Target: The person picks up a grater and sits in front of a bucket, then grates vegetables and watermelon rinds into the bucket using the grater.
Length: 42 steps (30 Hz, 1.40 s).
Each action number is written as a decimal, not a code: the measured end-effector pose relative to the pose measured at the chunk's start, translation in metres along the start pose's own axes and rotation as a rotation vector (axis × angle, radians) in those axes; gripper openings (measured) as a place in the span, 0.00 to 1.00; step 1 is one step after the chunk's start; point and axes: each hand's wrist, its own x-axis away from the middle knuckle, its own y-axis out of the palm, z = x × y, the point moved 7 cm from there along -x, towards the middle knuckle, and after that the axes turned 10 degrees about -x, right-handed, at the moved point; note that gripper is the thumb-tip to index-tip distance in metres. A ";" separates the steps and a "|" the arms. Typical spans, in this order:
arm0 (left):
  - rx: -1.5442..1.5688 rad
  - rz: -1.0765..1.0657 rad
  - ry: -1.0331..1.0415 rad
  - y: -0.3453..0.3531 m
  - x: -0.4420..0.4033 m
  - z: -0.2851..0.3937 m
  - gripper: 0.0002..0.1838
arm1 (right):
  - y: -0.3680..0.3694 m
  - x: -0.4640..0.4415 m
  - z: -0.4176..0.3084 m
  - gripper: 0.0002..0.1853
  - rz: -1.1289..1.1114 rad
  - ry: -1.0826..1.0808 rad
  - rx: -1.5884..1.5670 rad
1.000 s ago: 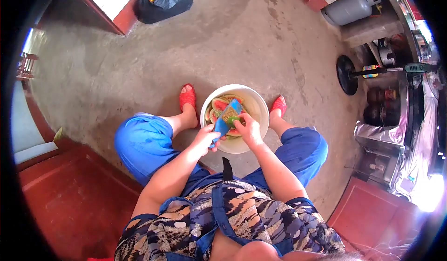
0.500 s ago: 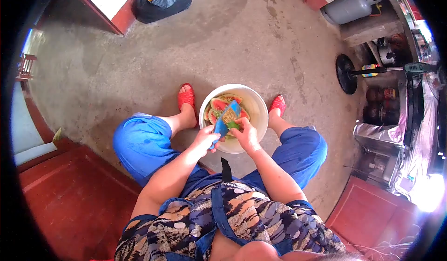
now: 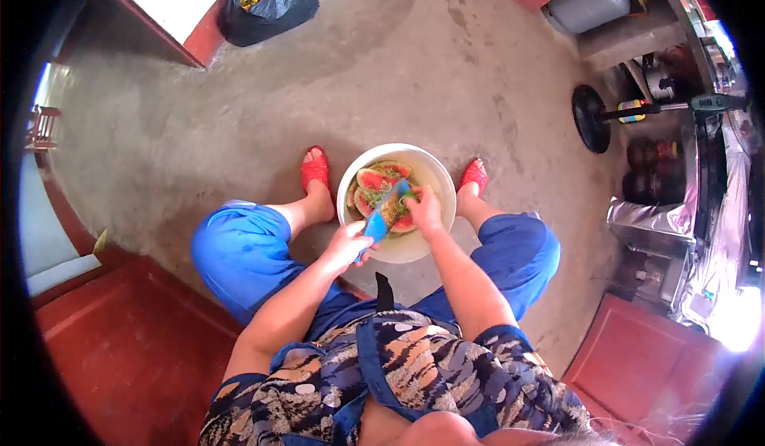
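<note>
A blue tool (image 3: 374,225) with a tan, rough-looking middle slants away from the left hand (image 3: 347,244), gripped at its near end; a small green piece (image 3: 411,197), perhaps rind, shows at the right hand's (image 3: 426,209) fingertips, beside the tool

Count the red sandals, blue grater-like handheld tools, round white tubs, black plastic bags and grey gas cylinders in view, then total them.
Red sandals: 2
Blue grater-like handheld tool: 1
Round white tub: 1
Black plastic bag: 1
Grey gas cylinder: 1
Total: 6

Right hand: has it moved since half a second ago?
Yes: the right hand has moved forward, away from the body, judged against the white bucket.
</note>
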 end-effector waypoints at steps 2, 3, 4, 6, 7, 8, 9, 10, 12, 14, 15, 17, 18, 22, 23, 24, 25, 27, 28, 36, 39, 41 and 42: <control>-0.003 -0.013 0.020 -0.001 -0.002 -0.002 0.13 | 0.003 -0.002 -0.007 0.15 -0.104 0.019 -0.119; 0.018 0.038 0.020 -0.005 -0.003 -0.003 0.13 | 0.013 0.005 -0.007 0.16 -0.220 0.067 -0.195; 0.024 0.040 0.022 -0.006 -0.004 -0.002 0.13 | 0.024 0.021 -0.025 0.16 -0.338 0.115 -0.267; 0.062 0.046 0.001 -0.009 -0.008 -0.001 0.12 | 0.031 0.042 -0.048 0.15 -0.431 0.161 -0.252; 0.061 0.049 -0.004 -0.008 -0.008 -0.001 0.12 | 0.030 0.028 -0.029 0.15 -0.338 0.065 -0.202; 0.062 0.045 -0.011 -0.004 -0.004 0.001 0.12 | 0.028 0.015 -0.009 0.15 -0.243 -0.026 -0.152; -0.024 0.034 0.011 0.001 0.001 0.006 0.12 | 0.011 0.005 -0.015 0.15 -0.111 -0.143 0.077; -0.117 0.023 0.035 0.003 0.005 0.010 0.12 | 0.002 -0.005 0.001 0.15 -0.064 0.039 -0.066; -0.094 0.028 0.049 0.000 0.001 0.005 0.12 | 0.000 -0.006 0.008 0.15 -0.120 0.040 -0.147; -0.035 0.051 0.020 -0.006 -0.003 0.002 0.12 | 0.020 0.020 -0.013 0.16 -0.335 0.044 -0.180; -0.017 0.057 -0.008 -0.008 -0.004 0.002 0.13 | 0.029 0.032 -0.020 0.16 -0.408 0.048 -0.110; -0.027 0.046 0.004 -0.006 -0.006 0.002 0.13 | 0.027 0.035 -0.029 0.16 -0.350 0.013 -0.094; -0.042 0.029 0.009 -0.003 -0.006 0.000 0.13 | 0.021 0.027 -0.026 0.16 -0.271 -0.024 -0.022; -0.051 0.013 0.031 0.003 0.002 0.007 0.13 | 0.008 -0.008 0.016 0.17 -0.129 0.116 -0.209; -0.015 0.038 0.023 0.000 0.000 0.002 0.13 | 0.010 0.006 -0.011 0.17 -0.234 0.112 -0.206; 0.023 0.061 0.024 -0.002 -0.004 0.001 0.14 | 0.011 0.021 -0.041 0.17 -0.337 0.102 -0.199; 0.028 0.064 0.028 -0.004 -0.007 0.000 0.14 | 0.024 0.030 -0.032 0.16 -0.401 0.175 -0.250; 0.007 0.014 0.029 -0.002 -0.012 -0.003 0.14 | 0.029 0.030 -0.023 0.15 -0.356 0.064 -0.173; 0.006 0.007 0.027 0.001 -0.009 -0.001 0.14 | 0.027 0.021 -0.010 0.16 -0.282 0.032 -0.193; 0.036 0.009 0.052 0.000 -0.004 0.008 0.14 | 0.016 0.021 -0.029 0.17 -0.269 0.070 -0.247; 0.056 -0.004 0.055 0.003 -0.006 0.007 0.14 | 0.024 0.036 -0.026 0.17 -0.298 0.132 -0.221; 0.059 -0.003 0.046 0.004 -0.003 0.004 0.14 | 0.011 0.017 -0.013 0.16 -0.167 0.096 -0.141; 0.021 -0.026 0.050 0.005 -0.001 0.002 0.14 | 0.000 0.005 -0.009 0.16 -0.037 0.059 -0.061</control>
